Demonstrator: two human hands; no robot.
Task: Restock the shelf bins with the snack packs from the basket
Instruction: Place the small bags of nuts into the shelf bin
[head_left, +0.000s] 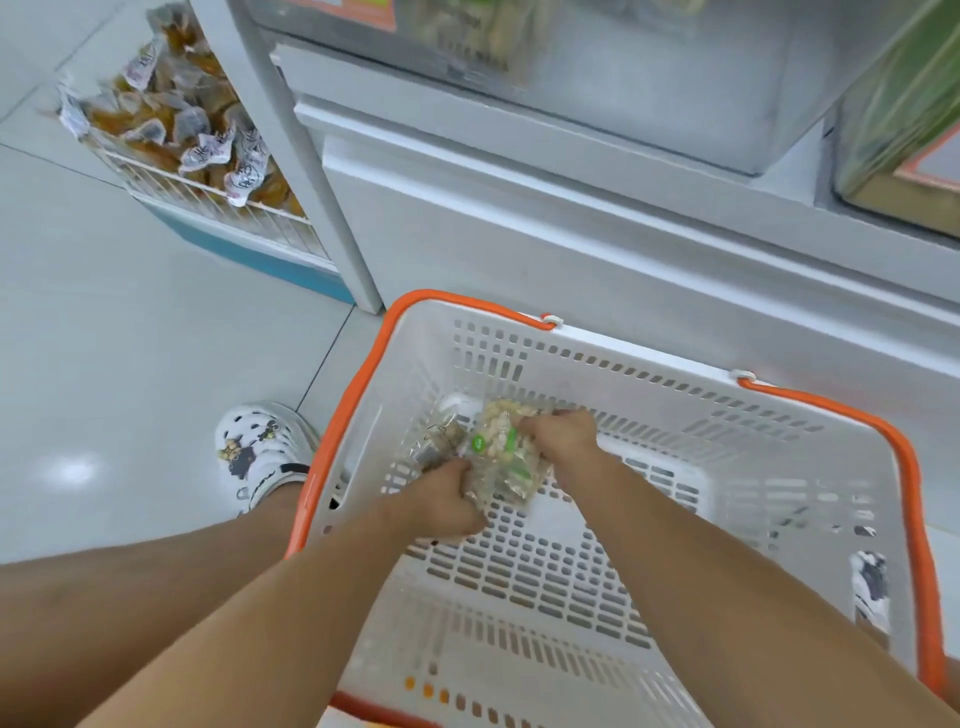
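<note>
white slotted basket (649, 374), orange handles (904, 467), green-labelled snack packs (501, 452)

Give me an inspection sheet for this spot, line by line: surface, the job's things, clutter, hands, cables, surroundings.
Surface: pale tiled floor; the basket stands on it against the shelf base.
Job's things: white basket with orange handles, nearly empty; clear snack packs at its far left corner, count unclear. Shelf bins above, blurred.
Clutter: nothing seen.
Hands: left hand and right hand both inside the basket, gripping the snack packs from either side.
Cables: nothing seen.
Surroundings: wire bin of brown wrapped snacks at upper left, on a blue base; a white shoe left of the basket.
</note>
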